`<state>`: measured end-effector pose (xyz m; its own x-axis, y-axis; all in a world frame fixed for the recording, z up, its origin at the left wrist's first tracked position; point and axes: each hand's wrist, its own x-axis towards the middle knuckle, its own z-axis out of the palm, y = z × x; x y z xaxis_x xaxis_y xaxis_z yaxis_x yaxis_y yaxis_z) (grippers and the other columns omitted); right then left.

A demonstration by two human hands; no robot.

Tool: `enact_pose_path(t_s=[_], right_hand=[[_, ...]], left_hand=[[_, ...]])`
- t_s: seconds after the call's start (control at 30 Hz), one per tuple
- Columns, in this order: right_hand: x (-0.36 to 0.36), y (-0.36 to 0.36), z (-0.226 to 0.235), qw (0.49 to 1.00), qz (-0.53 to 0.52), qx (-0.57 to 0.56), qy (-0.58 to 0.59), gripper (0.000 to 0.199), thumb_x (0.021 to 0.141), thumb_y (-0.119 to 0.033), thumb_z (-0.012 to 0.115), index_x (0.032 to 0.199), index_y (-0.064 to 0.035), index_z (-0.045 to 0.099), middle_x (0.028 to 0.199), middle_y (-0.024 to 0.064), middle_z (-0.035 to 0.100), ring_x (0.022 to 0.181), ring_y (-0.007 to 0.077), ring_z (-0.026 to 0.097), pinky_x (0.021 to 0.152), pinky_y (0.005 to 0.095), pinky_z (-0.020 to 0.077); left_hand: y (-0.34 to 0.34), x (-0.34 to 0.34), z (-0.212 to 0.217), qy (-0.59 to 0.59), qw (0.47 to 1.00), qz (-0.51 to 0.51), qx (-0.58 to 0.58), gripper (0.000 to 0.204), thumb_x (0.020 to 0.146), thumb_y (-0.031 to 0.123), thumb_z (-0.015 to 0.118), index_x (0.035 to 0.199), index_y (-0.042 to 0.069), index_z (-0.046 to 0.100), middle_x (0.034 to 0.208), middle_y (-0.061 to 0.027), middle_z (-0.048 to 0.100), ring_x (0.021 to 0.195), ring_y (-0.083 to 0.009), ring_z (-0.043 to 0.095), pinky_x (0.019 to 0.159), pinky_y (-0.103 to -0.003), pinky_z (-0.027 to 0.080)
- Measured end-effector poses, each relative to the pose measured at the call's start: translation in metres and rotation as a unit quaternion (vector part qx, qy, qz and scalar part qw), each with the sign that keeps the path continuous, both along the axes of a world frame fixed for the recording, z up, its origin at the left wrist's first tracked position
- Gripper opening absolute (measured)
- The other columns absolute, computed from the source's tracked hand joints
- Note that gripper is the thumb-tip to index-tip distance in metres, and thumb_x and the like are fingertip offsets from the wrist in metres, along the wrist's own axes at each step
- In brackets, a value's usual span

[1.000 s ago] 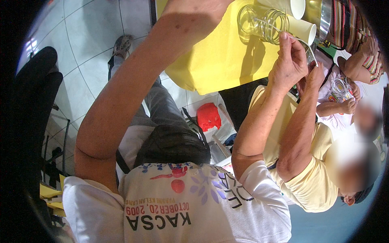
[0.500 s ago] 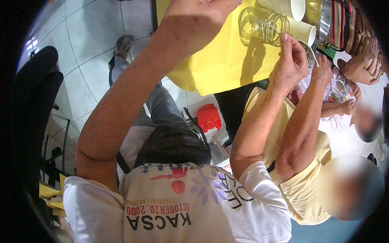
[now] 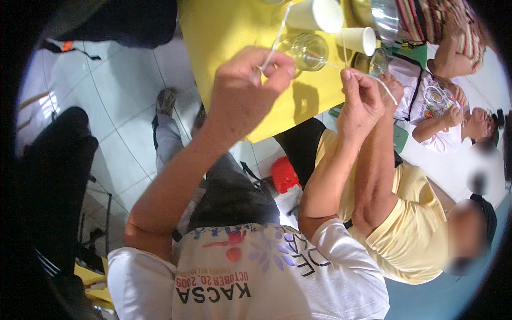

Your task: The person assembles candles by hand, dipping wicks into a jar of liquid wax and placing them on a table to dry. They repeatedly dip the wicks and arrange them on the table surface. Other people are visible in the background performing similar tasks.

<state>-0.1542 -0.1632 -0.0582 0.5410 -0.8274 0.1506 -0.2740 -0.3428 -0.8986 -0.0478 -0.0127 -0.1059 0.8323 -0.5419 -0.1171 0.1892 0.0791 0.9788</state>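
My left hand (image 3: 245, 93) is closed, pinching a white string (image 3: 278, 36) that runs up past its fingertips. My right hand (image 3: 362, 104) is closed too, its thumb and forefinger pinched on a white string (image 3: 386, 88) whose tail hangs off to the right. A thin, pale stick (image 3: 345, 50) rises from those same fingertips. Whether the two string ends belong to one piece I cannot tell. Just beyond and between my hands, a clear glass jar (image 3: 311, 52) lies or stands on the yellow-covered table (image 3: 266, 122).
White paper cups (image 3: 325, 16) and a shiny metal bowl (image 3: 381, 18) are on the table beyond the jar. At my right, a person in a yellow shirt (image 3: 410, 229) reaches to another glass jar (image 3: 378, 61). A red bag (image 3: 285, 175) lies below the table edge.
My left hand has come down from the top edge, nearer to me and the jar, with string now showing in its fingers. My right hand keeps its pinch. The view has shifted.
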Motion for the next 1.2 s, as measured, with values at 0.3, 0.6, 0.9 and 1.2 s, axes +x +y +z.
enact_pose_path(t_s=[0.3,0.6,0.9,1.2], right_hand=[[0.0,0.033,0.074,0.994,0.105,0.011,0.032,0.005,0.077,-0.002,0.074,0.079,-0.0003,0.07,0.079,0.0045,0.066,0.068,0.0088,0.057,0.06,0.0205,0.0426],[0.002,0.075,0.124,0.978,0.191,-0.058,0.061,0.011,0.077,-0.004,0.075,0.083,0.001,0.068,0.075,0.0038,0.063,0.065,0.0091,0.055,0.058,0.0226,0.0432],[0.012,0.077,0.136,0.977,0.191,-0.085,0.049,0.011,0.078,-0.008,0.074,0.083,-0.0006,0.067,0.072,0.0044,0.058,0.062,0.012,0.055,0.055,0.0257,0.0427],[0.013,0.078,0.14,0.964,0.219,-0.129,0.073,0.012,0.077,-0.013,0.072,0.083,-0.004,0.066,0.076,0.0092,0.059,0.067,0.025,0.06,0.059,0.0344,0.0466]], left_hand=[[0.014,0.018,0.09,-0.183,0.98,-0.024,-0.068,0.018,0.076,0.006,0.073,0.093,0.004,0.07,0.084,-0.0085,0.062,0.071,-0.0161,0.059,0.062,-0.027,0.047],[0.066,0.04,0.145,-0.371,0.926,-0.067,0.006,0.026,0.074,0.009,0.075,0.098,0.005,0.067,0.092,-0.0109,0.058,0.076,-0.0212,0.061,0.062,-0.03,0.048],[0.072,0.035,0.162,-0.456,0.881,-0.115,0.048,0.028,0.076,0.01,0.073,0.103,0.008,0.067,0.098,-0.0079,0.063,0.065,-0.0231,0.063,0.059,-0.034,0.051],[0.058,0.052,0.163,-0.507,0.826,-0.239,0.067,0.025,0.078,0.014,0.072,0.1,0.007,0.064,0.094,-0.0099,0.062,0.066,-0.0295,0.065,0.056,-0.038,0.051]])
